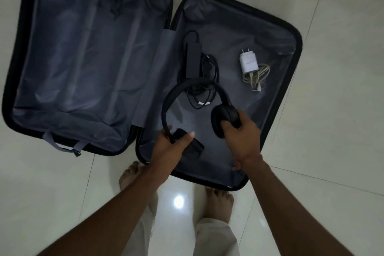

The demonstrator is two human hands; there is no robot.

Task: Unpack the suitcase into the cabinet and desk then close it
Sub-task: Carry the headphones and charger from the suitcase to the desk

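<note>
- Head view: the suitcase (291, 33) lies flat and open on the tiled floor (342, 110), both halves facing up, so everything inside can be reached from above.
- The left half, lined in grey, shows nothing but its lining and a strap; whether anything lies under the lining cannot be told.
- The headphones (193, 87) are held above the right half, near its front edge. The left hand (174, 143) pinches the lower end of the band beside one ear cup, thumb on top. The right hand (241, 133) has its fingers curled round the other ear cup. Holding both ends probably keeps the band from swinging as it comes out.
- Under the band lies a black laptop charger (193, 58) with its tangled cable, close to the hinge.
- A white phone charger (248, 62) with a coiled pale cable rests further right, well apart from the black one.
- A small dark object lies under the left hand; what it is cannot be told.
- Bare feet stand just in front of the case.
- Judged from this, unpacking is partly done: the small electronics remain, and the case cannot be closed yet.
</note>
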